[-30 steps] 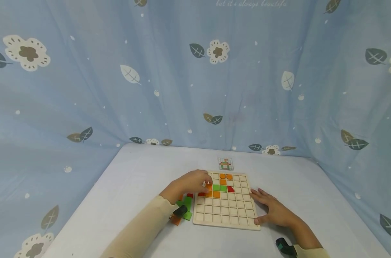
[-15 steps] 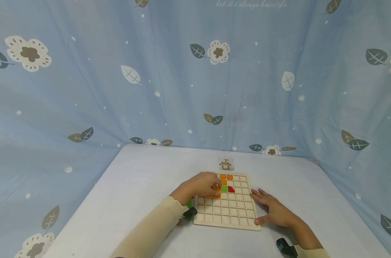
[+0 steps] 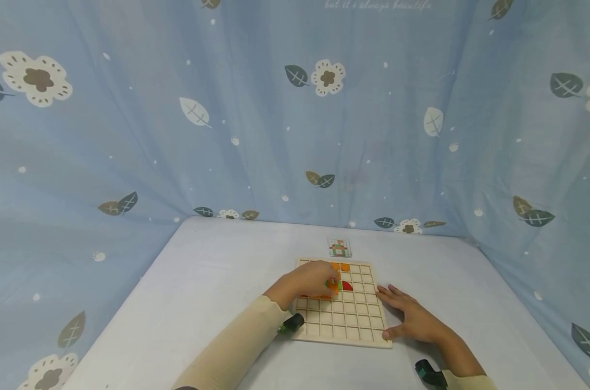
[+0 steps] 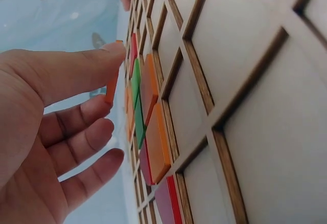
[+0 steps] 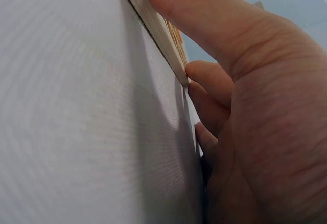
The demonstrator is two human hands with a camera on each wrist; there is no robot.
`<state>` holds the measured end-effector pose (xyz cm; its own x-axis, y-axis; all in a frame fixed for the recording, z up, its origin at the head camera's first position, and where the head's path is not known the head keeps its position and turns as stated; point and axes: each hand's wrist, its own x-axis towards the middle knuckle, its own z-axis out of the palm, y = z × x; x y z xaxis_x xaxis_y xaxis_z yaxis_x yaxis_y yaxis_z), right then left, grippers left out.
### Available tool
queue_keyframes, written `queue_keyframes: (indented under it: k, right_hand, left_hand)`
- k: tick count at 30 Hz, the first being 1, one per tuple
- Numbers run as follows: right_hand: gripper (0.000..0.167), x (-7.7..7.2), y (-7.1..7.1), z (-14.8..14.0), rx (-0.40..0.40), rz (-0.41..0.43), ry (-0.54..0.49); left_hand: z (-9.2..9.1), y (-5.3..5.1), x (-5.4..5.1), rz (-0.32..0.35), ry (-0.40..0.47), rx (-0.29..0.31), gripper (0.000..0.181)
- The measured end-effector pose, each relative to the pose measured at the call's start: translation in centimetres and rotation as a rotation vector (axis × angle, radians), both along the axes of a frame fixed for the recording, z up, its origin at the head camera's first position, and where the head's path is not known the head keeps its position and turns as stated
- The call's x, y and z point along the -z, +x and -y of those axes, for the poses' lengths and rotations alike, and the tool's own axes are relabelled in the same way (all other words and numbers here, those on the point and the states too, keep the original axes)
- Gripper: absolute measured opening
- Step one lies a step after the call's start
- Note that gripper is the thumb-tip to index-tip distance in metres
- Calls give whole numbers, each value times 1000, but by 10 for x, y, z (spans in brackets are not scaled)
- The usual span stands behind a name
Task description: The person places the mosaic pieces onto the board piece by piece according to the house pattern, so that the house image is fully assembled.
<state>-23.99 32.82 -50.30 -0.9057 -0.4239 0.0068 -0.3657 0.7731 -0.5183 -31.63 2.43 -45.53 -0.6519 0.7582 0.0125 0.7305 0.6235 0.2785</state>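
Note:
Between thumb and fingertips, my left hand [image 3: 308,279] pinches a thin orange tile [image 4: 112,87], held on edge just above the board. Below it lies the wooden grid board [image 3: 341,326], with two orange square tiles [image 4: 160,144] side by side in its cells. Green tiles [image 4: 137,98] and red pieces [image 4: 167,201] sit near them in the left wrist view. A red quarter-round piece [image 3: 347,286] and orange round pieces [image 3: 345,267] show past my left hand. My right hand [image 3: 412,320] rests at the board's right edge, thumb and fingertips touching its side, fingers fairly straight.
A small printed pattern card [image 3: 340,248] lies behind the board on the white table [image 3: 227,260]. A blue patterned curtain [image 3: 256,124] hangs around the table. My left sleeve and wrist camera [image 3: 292,323] cover the area left of the board.
My left hand has moved right across the board, from its left cells toward the middle, with the orange tile. The right hand has stayed at the board's edge.

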Motion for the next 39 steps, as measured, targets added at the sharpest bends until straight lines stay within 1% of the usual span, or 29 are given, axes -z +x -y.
queue_keyframes:
  k: [3,9,14,19,23,29,35,39]
  right_hand:
    - [107,0,1,1,4,4,-5]
    - [107,-1,2,2,13,8,0]
    - [106,-1,2,2,-5,5,-16]
    - [105,0,2,1,-24,-5,-23]
    - [106,0,2,1,-26,-8,-17]
    - [104,0,2,1,-27,-22,-21]
    - [104,0,2,0,-20,-32,-16]
    - [104,0,2,0,-19,-33,-14]
  left_hand:
    - [-3,1,0,-14,-17,5,23]
    - [-9,6,-4,-8,-42,-5,22]
    - [-13,8,-5,-7,-67,-20,25]
    - [-16,10,-6,1,-80,-11,22]
    - [-18,11,-4,4,-91,-11,18]
    - [-21,9,-1,9,-100,-23,22]
    - [-23,10,-2,27,-95,-25,22]
    - [-23,10,-2,21,-92,-13,21]
